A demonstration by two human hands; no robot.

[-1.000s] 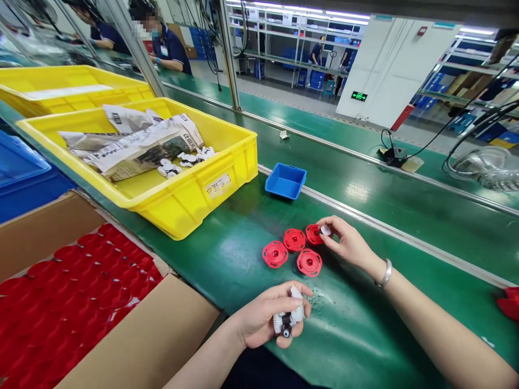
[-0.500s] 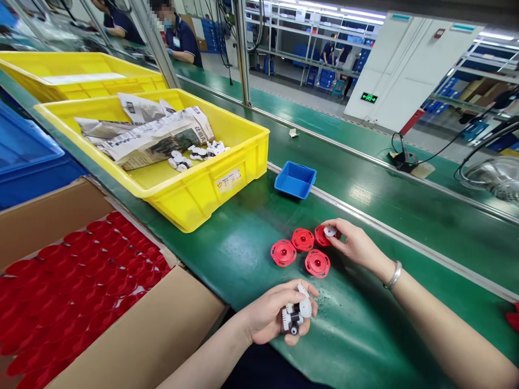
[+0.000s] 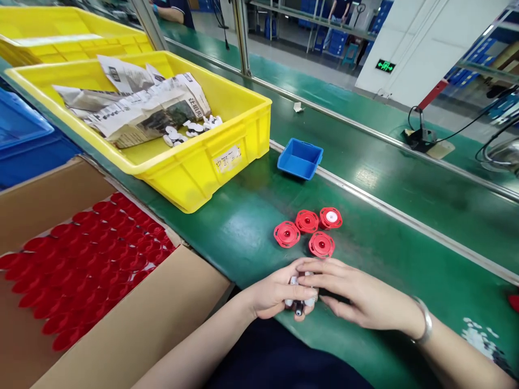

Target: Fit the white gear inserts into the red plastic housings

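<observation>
White gears sit gripped in my left hand, over the table's near edge; right hand curls over them, can't tell if gripping. I'd call it picking one out; next calls for a fingertip pinch.

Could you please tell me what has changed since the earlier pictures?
The right hand let go of the white disc, which now sits on the back-right red part, and came back toward the person to meet the left hand. The view has also tipped lower. The left hand still holds white gears. The other three red parts, the blue tray and the yellow bin stayed in place.
</observation>
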